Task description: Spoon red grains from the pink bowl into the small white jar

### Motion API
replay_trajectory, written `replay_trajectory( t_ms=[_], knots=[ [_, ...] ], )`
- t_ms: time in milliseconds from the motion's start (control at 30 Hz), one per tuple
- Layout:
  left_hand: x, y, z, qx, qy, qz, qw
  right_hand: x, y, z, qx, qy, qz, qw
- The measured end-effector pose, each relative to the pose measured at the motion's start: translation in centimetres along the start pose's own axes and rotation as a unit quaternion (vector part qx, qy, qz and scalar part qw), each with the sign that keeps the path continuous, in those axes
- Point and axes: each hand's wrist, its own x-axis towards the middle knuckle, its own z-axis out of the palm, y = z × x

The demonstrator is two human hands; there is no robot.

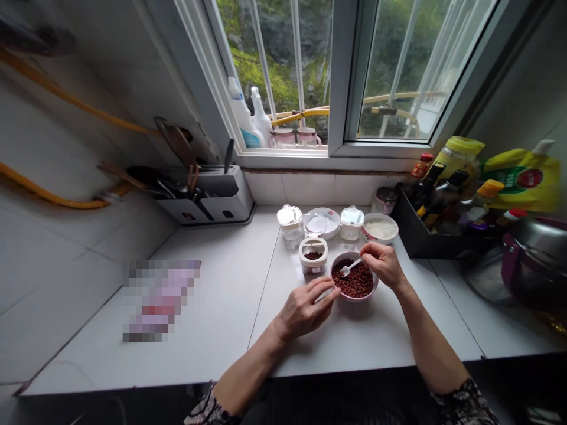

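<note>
A bowl full of dark red, dried bits stands on the white counter. My right hand pinches the handle of a small white spoon, whose head rests on the bits. At the bowl's left rim is my left hand, its fingertips touching the rim. Just left of the bowl sits an open square jar with similar dark red bits inside. Behind these stand two lidded white jars, an oval plate with a clear lid on it, and a bowl of white stuff.
A knife and utensil holder stands at the back left. A dark box of bottles is at the back right, beside a metal pot. A blurred flat item lies on the left. The window is behind.
</note>
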Motion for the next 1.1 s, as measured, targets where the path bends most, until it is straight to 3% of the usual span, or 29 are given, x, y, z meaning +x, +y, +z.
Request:
replay_trajectory(
  t_ms=[833,1100],
  knots=[
    [-0.13,-0.06,0.17,-0.007,0.000,-0.005,1.000,-0.14,-0.33,-0.04,-0.039,-0.002,-0.026,0.999],
    [-0.24,-0.08,0.18,-0.002,0.001,-0.006,1.000,-0.06,0.33,0.28,0.004,-0.009,0.000,1.000]
  ],
)
